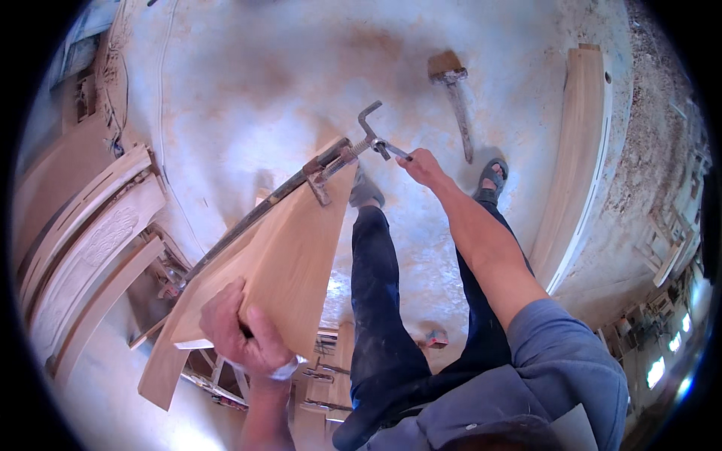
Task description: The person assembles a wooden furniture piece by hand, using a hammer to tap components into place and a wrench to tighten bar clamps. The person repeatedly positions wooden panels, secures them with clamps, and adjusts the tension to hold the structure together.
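Observation:
A light wooden workpiece of joined boards [293, 248] stands tilted in front of me. Along its upper left edge runs a long, rusty bar clamp [252, 214], its screw end at the far corner of the wood. The clamp's bent crank handle [367, 113] points away from me. My right hand [423, 167] is closed on a slim metal wrench [396, 151], whose far end meets the clamp screw. Bent over the near edge of the workpiece, my left hand [244, 331] grips the wood between thumb and fingers; some fingertips are hidden.
A wide brush-like tool [450, 75] lies on the dusty floor [301, 68] ahead. To the right lies a long wooden beam [568, 158]. Carved panels [101, 244] and boards are stacked at left. Tools [325, 373] rest on wood beside my left leg.

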`<state>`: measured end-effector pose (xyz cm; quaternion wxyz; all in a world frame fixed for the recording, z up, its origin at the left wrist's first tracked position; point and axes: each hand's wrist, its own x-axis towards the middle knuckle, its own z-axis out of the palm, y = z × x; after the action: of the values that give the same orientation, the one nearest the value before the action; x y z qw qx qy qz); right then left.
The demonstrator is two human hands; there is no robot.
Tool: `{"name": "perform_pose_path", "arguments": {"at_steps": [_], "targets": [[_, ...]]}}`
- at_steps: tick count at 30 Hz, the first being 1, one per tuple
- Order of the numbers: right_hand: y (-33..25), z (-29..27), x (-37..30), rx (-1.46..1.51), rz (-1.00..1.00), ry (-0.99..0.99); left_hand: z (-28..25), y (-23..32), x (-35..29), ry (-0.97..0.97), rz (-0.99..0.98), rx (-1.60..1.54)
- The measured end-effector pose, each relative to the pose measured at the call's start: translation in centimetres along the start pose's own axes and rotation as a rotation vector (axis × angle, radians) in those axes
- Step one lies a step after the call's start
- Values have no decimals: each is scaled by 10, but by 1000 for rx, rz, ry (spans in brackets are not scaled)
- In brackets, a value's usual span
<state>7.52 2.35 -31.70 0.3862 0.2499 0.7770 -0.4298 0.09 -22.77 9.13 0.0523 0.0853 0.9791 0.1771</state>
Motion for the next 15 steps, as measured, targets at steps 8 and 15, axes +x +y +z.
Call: {"name": "perform_pose_path", "arguments": {"at_steps": [8, 15], "targets": [[8, 6, -54, -88, 69, 99, -8, -4, -3, 52, 44, 11], [6, 0, -83, -362, -27, -49, -10, -4, -1, 108, 75, 53]]}}
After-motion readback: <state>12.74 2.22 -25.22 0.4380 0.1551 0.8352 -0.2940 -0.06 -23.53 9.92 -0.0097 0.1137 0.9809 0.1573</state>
